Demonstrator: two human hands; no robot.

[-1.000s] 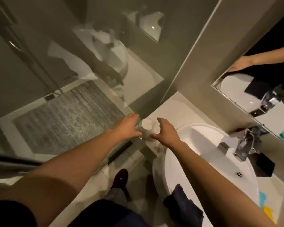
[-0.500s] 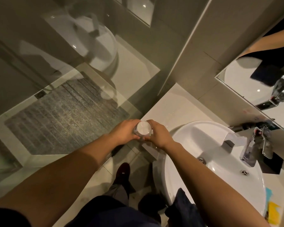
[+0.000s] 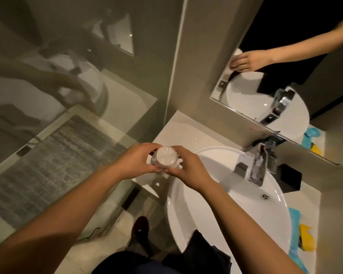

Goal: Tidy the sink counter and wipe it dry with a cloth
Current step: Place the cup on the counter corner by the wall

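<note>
Clear glass (image 3: 165, 158), white-lidded: now being gripped by left hand (image 3: 136, 162) and right hand (image 3: 188, 168) together over the counter (image 3: 183, 133) edge beside the basin (image 3: 222, 196); a second ago both hands were only reaching. Glass body mostly hidden by fingers. Dark cloth (image 3: 204, 252) lying on the basin rim, cut off below.

A bathroom, probably a hotel's: white basin (image 3: 216, 204), chrome tap (image 3: 255, 167), wall mirror (image 3: 315, 107), glass shower screen (image 3: 48, 95).
</note>
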